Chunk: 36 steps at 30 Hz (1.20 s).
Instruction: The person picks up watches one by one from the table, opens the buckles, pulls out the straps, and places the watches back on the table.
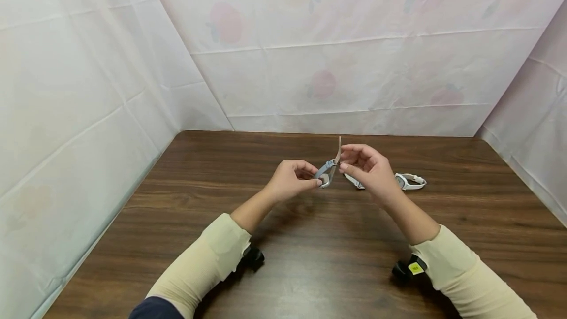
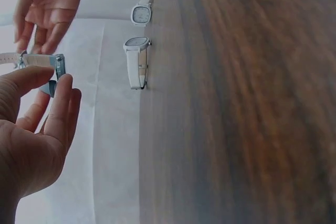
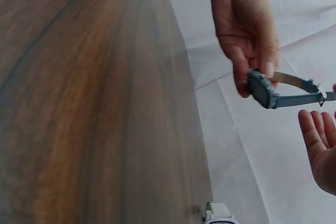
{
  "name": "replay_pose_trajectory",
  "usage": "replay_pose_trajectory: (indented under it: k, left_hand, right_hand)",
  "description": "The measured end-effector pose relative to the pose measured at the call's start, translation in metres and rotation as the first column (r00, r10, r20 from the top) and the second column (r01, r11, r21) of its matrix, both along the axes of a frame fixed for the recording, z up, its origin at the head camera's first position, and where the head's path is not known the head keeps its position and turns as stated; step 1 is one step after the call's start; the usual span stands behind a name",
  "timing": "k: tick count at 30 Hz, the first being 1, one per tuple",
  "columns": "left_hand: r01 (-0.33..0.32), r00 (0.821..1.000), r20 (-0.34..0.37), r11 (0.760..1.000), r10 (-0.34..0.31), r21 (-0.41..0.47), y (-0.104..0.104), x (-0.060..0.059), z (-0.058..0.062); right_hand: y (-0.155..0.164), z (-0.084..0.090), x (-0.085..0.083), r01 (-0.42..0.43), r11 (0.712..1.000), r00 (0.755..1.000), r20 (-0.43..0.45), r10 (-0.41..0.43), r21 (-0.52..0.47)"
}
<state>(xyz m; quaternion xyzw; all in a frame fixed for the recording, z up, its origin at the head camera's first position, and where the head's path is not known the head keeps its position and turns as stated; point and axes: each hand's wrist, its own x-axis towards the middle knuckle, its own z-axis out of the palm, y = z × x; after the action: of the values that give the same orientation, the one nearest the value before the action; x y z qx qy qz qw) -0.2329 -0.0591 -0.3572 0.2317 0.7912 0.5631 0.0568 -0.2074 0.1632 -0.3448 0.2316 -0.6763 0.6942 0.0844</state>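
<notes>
A wristwatch with a blue-grey strap (image 1: 326, 167) is held above the table between both hands. My left hand (image 1: 289, 181) pinches its case between thumb and fingers; the dark case (image 3: 261, 88) shows in the right wrist view. The strap forms a loop through the buckle, and its pale-backed free end points up in the head view. At the buckle, my right hand (image 1: 373, 172) has its thumb and fingertips on the strap, the other fingers loosely bent. In the left wrist view the watch (image 2: 60, 65) partly hides behind the left thumb.
Two white watches lie on the brown wooden table (image 1: 292, 270) behind the right hand: one (image 2: 141, 14) and another (image 2: 136, 66) in the left wrist view. White patterned sheets (image 1: 319, 73) stand round the table's back and sides.
</notes>
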Motion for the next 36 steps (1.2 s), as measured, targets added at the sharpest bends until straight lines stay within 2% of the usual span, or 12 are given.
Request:
replay_pose_trajectory:
  k: [3,8,15,23,27,31,36]
  left_hand:
    - [0.019,0.998,0.055,0.999,-0.021,0.044,0.000,0.002,0.001]
    - [0.052,0.994,0.095,0.994,-0.062,0.096,0.002,0.004,-0.001]
    - [0.063,0.986,0.141,0.983,-0.089,0.174,0.003,0.006,-0.002]
    - [0.057,0.972,0.200,0.953,-0.120,0.297,0.005,0.007,-0.003]
    - [0.064,0.976,0.186,0.961,-0.117,0.268,0.005,0.006,-0.002]
    - [0.081,0.987,0.118,0.978,-0.105,0.190,0.004,0.005,0.001]
    - [0.102,0.993,0.043,0.985,-0.109,0.141,0.003,0.005,0.009]
  right_hand:
    - [-0.002,-0.006,0.001,0.024,0.995,1.000,0.012,-0.026,0.098]
    - [-0.005,-0.013,0.005,0.039,0.987,0.998,0.046,-0.047,0.158]
    - [-0.006,-0.015,0.006,0.064,0.984,0.998,0.013,-0.067,0.164]
    - [-0.006,-0.016,0.007,0.068,0.988,0.998,0.007,-0.070,0.140]
    - [-0.007,-0.016,0.007,0.076,0.985,0.997,-0.003,-0.076,0.154]
    - [-0.008,-0.016,0.007,0.076,0.980,0.997,-0.007,-0.076,0.182]
    - [-0.008,-0.018,0.009,0.066,0.966,0.998,0.002,-0.069,0.252]
